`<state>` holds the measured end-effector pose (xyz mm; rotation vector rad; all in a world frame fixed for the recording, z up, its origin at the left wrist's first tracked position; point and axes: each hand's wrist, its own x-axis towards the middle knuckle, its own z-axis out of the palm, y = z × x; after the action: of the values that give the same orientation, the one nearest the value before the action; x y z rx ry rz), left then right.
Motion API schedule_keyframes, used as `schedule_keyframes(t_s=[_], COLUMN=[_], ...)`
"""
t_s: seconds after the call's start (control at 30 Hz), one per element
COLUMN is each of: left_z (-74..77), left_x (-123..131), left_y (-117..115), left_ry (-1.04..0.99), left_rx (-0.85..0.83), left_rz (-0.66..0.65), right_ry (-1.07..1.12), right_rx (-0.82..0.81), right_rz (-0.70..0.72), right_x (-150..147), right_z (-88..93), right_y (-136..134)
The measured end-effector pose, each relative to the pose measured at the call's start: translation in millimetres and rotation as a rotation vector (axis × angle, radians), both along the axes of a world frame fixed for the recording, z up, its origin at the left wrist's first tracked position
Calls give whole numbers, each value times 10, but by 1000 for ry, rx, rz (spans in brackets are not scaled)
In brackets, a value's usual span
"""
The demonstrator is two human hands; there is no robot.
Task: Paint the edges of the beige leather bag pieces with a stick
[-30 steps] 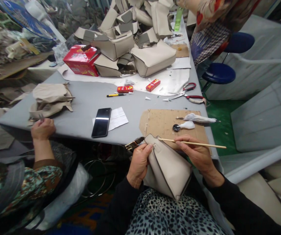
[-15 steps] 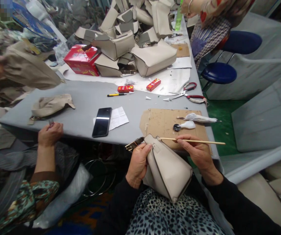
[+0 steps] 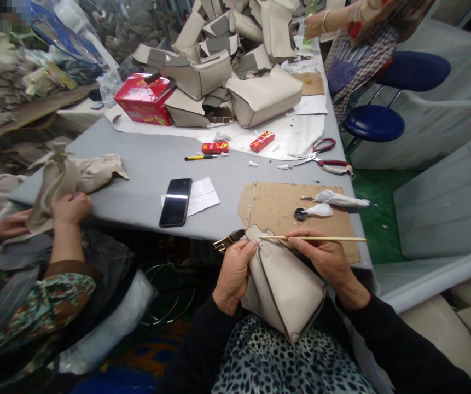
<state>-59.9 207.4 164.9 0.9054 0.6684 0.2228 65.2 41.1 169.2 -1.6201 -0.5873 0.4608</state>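
Note:
A beige handbag (image 3: 290, 287) with dark edges rests tilted on my lap. My left hand (image 3: 235, 271) is closed on its upper corner, thumb on the front face, beside a dark strap with a metal buckle (image 3: 224, 243). Between the thumb and fingers of my right hand (image 3: 323, 260) is a thin wooden stick (image 3: 333, 238). The stick's left tip lies at the bag's top edge, close to my left thumb. Just beyond, a cardboard sheet (image 3: 268, 205) carries a small round pot of dark stuff (image 3: 300, 213) and a white plastic-wrapped object (image 3: 337, 198).
A phone (image 3: 175, 202) on paper, red-handled scissors (image 3: 321, 158), a pen (image 3: 200, 157) and small red boxes (image 3: 262, 141) lie on the grey table (image 3: 137, 158). Beige bags (image 3: 263, 96) pile up behind. A co-worker's hands (image 3: 71, 208) handle fabric at left; another person stands at far right.
The stick has moved left, its tip now further over the bag's top edge, and my right hand went with it. The co-worker at left has brought the beige piece down to the table edge.

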Motion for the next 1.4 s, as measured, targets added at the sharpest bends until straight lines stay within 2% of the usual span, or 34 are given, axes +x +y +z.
schedule_keyframes(t_s=[0.17, 0.63, 0.73, 0.93, 1.1, 1.27, 1.4], left_z=[-2, 164, 172, 163, 159, 144, 110], left_x=[22, 120, 124, 147, 156, 124, 93], left_y=[18, 104, 96, 83, 82, 92, 108], left_ry=[20, 62, 67, 74, 54, 41, 50], left_rx=[4, -85, -71, -29, -42, -55, -52], left_rz=[-13, -47, -42, -30, -40, -30, -24], right_ry=[11, 8, -17, -160, -180, -224, -398], right_rx=[-11, -57, -69, -16, -76, -49, -3], right_rz=[-15, -134, -147, -271, -198, -172, -153], right_x=[-3, -1, 7, 49, 102, 97, 137], right_z=[-41, -22, 1, 81, 44, -23, 49], right_y=[-25, -6, -23, -47, -35, 2, 15])
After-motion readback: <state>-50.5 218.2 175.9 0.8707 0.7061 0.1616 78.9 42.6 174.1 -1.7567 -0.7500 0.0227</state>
